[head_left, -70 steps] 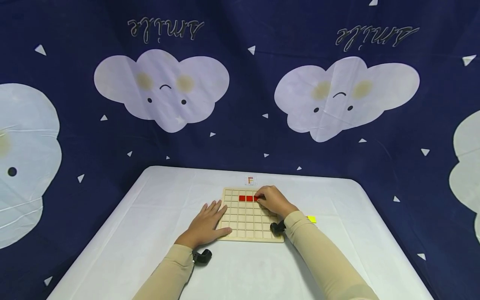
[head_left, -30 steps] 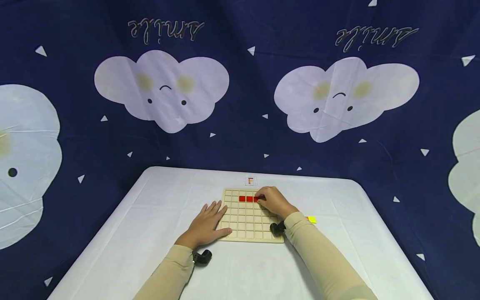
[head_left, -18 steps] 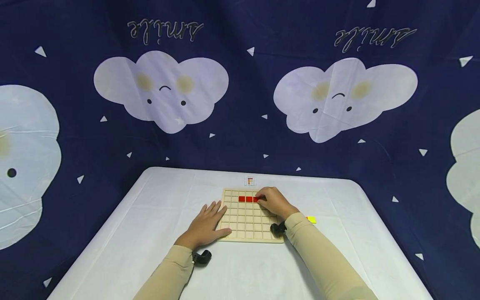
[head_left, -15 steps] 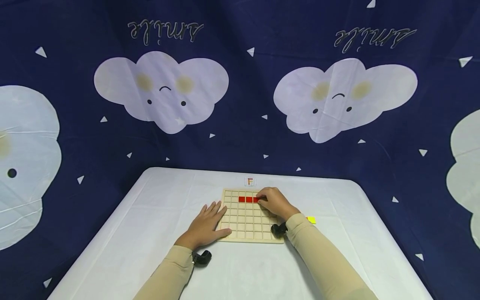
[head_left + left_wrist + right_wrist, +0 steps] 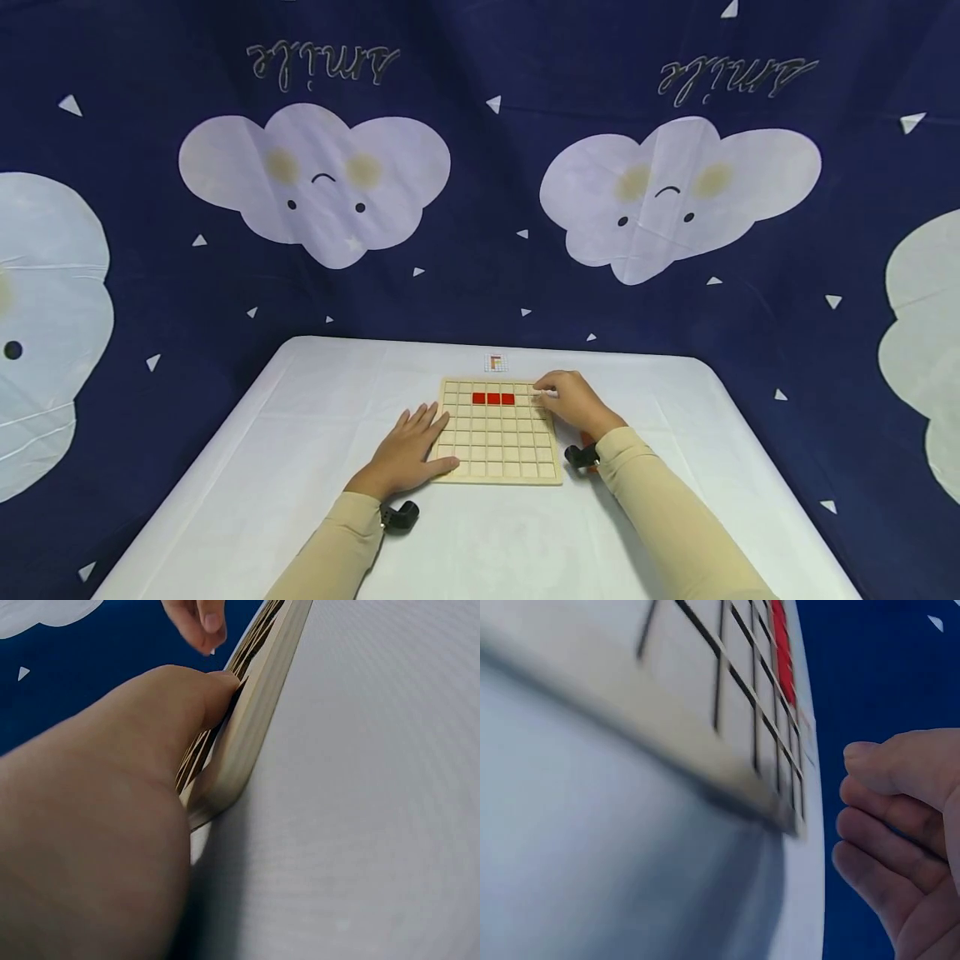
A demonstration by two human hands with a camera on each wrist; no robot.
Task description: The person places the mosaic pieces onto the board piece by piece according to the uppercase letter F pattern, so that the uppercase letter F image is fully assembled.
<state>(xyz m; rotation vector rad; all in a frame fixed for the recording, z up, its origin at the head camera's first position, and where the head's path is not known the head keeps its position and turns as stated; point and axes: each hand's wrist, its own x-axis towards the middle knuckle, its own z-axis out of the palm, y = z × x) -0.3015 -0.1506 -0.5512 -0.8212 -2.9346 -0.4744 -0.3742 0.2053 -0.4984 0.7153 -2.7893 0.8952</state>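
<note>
A wooden grid board lies on the white table, with three red square tiles side by side in a row near its far edge. My left hand rests on the board's left side, fingers spread. In the left wrist view, its thumb lies over the rim. My right hand hovers by the board's far right corner. Its fingers bend loosely and nothing shows between them in the right wrist view, where the red tiles appear beyond the grid.
A small printed card with a coloured grid pattern lies behind the board. Something orange-red sits right of the board, mostly hidden under my right wrist. A dark blue cloth with clouds hangs behind the table.
My right hand has let go of the rightmost red tile and moved right, so that tile now shows fully. The yellow piece is now hidden behind my right arm. My left hand stays on the board.
</note>
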